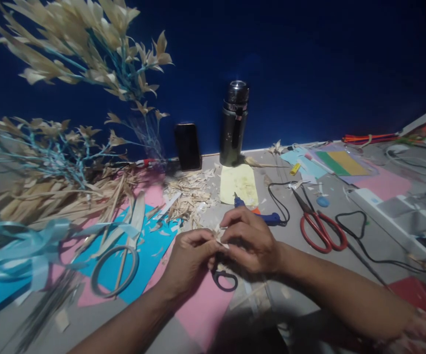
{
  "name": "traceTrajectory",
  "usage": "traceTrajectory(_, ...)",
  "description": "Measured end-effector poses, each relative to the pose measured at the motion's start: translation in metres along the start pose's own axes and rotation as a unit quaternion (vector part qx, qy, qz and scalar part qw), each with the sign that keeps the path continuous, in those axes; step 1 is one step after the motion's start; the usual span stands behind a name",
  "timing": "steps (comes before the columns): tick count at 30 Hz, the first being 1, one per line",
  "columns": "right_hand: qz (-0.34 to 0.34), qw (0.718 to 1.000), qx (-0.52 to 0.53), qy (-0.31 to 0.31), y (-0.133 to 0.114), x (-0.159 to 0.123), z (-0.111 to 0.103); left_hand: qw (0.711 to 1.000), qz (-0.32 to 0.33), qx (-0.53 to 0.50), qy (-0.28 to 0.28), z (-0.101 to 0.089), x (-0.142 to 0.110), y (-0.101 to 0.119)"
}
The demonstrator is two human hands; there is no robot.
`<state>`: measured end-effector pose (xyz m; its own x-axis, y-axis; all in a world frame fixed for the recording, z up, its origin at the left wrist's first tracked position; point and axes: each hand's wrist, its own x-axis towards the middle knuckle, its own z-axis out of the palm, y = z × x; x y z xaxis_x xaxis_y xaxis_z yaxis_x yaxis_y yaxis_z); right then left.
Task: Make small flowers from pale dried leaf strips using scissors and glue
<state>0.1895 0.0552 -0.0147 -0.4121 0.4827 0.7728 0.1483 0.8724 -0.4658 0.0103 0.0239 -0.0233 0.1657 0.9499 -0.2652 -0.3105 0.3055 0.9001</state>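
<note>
My left hand (194, 258) and my right hand (251, 241) meet at their fingertips over the middle of the table. Pinched between them is a small pale strip of dried husk (224, 245), mostly hidden by the fingers. A dark scissors handle (225, 281) shows just below the hands, its blades out of sight. Beyond my right hand lies a blue glue gun (271, 218), its nozzle over a stained yellow sheet (238, 179). Pink paper (201, 305) and blue paper (148, 258) lie under and beside my left hand.
Husk scraps (188, 196) and a tape ring (134, 270) are at left, near light-blue ribbon (39, 236) and husk flowers (124, 54). A phone (187, 147) and flask (234, 128) stand behind. Red-handled scissors (313, 238), cables and a white power strip (385, 221) lie right.
</note>
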Motion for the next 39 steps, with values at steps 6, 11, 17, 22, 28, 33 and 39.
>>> traceTrajectory(6, 0.013, 1.0, 0.004, 0.005, 0.002, 0.0, 0.001, 0.999, -0.017, 0.041, 0.01, -0.001, 0.0, -0.003)
traceTrajectory(11, 0.028, 1.0, 0.011, 0.01, 0.001, 0.0, 0.002, 0.992, 0.025, 0.122, 0.012, 0.002, -0.003, 0.004)
traceTrajectory(17, 0.037, 0.999, 0.01, 0.024, 0.002, 0.001, 0.002, 0.981, 0.098, 0.167, -0.025, 0.003, -0.007, 0.011)
traceTrajectory(22, 0.053, 0.998, 0.025, 0.026, 0.002, 0.002, 0.002, 0.96, 0.152, 0.235, -0.018, 0.0, -0.007, 0.008)
traceTrajectory(28, 0.072, 0.996, 0.039, 0.032, 0.002, 0.0, 0.006, 0.905, 0.263, 0.334, -0.003, -0.002, -0.008, 0.005)
traceTrajectory(33, 0.078, 0.995, 0.05, 0.034, 0.003, -0.003, 0.009, 0.917, 0.246, 0.313, -0.018, 0.0, -0.009, 0.006)
traceTrajectory(39, 0.081, 0.994, 0.068, 0.043, 0.002, -0.001, 0.007, 0.948, 0.208, 0.243, -0.012, -0.004, -0.007, 0.005)
